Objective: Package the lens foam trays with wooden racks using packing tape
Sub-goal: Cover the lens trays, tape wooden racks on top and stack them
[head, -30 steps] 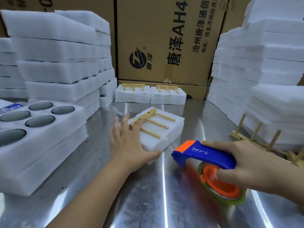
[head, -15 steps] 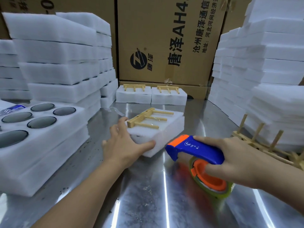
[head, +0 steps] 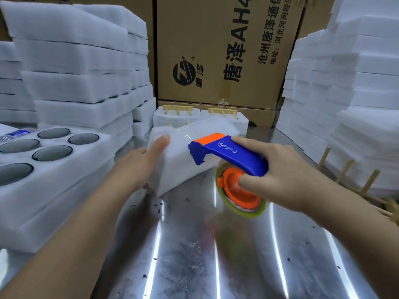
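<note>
Head view, centre: our left hand (head: 138,167) clasps the foam tray (head: 179,171) tilted for the tape dispenser (head: 231,155) gripped in our right hand (head: 280,178).

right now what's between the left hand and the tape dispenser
In the head view, the tilted foam tray: the left hand holds its left side, and the tape dispenser in the right hand meets its right side.

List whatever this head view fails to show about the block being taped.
Head view:
- Wooden rack on the tilted white foam block: faces away, hidden by the block.
- Left hand: fingers behind the block; only the thumb shows.
- Tape contact point: covered by the blue-and-orange plastic tape dispenser in the right hand; roll motion-blurred.
- Loose wooden peg rack: cut off by the right edge.
</note>
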